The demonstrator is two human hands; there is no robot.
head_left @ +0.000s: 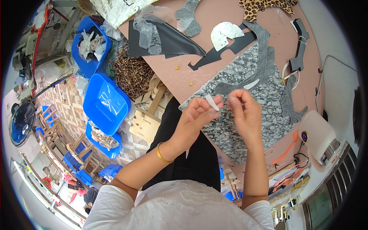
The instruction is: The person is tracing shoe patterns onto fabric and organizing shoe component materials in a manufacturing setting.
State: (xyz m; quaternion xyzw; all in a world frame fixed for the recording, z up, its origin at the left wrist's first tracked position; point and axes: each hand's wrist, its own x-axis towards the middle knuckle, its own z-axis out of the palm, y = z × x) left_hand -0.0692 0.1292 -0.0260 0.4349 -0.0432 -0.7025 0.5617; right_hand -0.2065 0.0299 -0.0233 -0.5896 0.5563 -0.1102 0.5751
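A small white curved strip (212, 103) is pinched between the fingers and thumb of my left hand (199, 112), above a black-and-white speckled stone-look board (234, 135). Just to its right, my right hand (243, 109) has thumb and forefinger pressed together; whatever they hold is too small to make out. A second white curved strip (251, 84) lies beyond that hand, on or beside a curved grey fabric piece (262, 57). Another cut grey piece (290, 100) rests at the board's right edge.
On the pink table (170, 71) lie black sheet material (165, 38), a white notched disc (225, 35) and leopard-print pieces (264, 9). Blue tubs (105, 101) stand on the floor at left, near a wooden stool (145, 125). A white box-shaped device (317, 130) sits at right.
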